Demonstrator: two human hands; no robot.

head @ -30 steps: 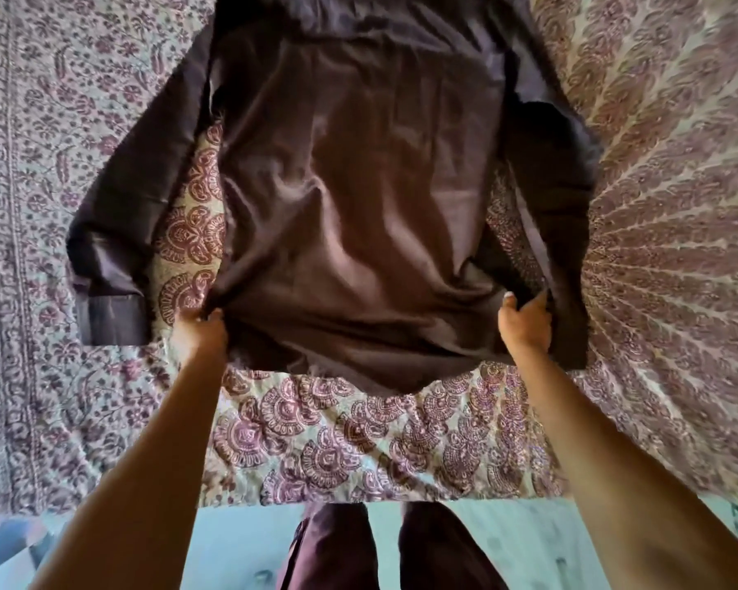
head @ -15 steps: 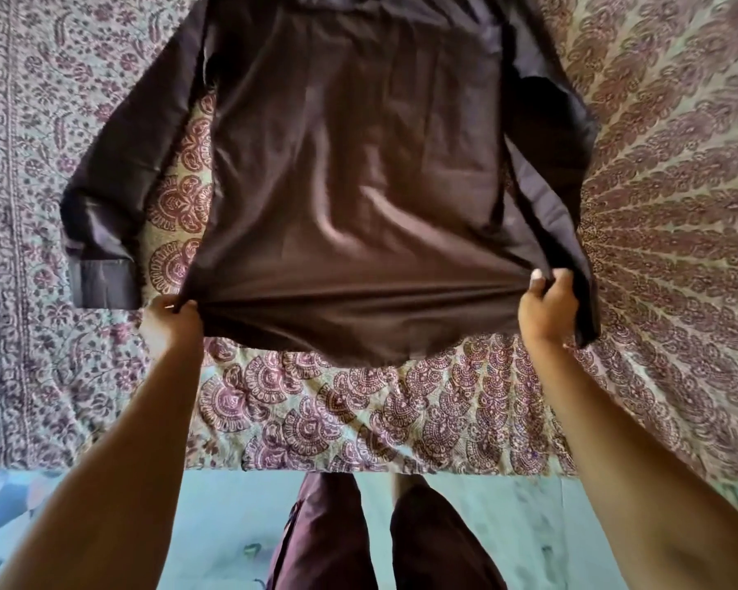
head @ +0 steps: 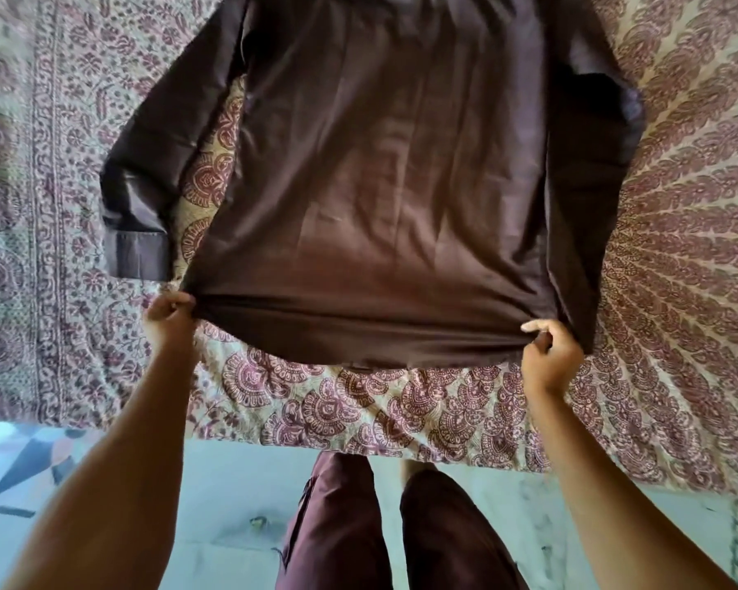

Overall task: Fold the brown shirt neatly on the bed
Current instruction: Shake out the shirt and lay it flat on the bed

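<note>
Head view: dark brown long-sleeved cloth shirt (head: 380,185) spread on the patterned maroon-and-cream bedspread (head: 678,249), reaching away from both hands. Left hand (head: 169,317) pinches the hem's left corner — right hand (head: 550,359) pinches its right corner. Hem taut between them.

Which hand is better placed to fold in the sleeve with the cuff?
Left, probably: left hand grips the brown shirt hem beside that cuff; right hand holds the opposite corner.

Only one view, worn on the head, wide-angle. Faces forward and steeply down, close over the bed (head: 358,402) edge and floor (head: 231,483). Crops the brown shirt (head: 380,185) at the top; blurs, perhaps from motion, toward the left margin.
</note>
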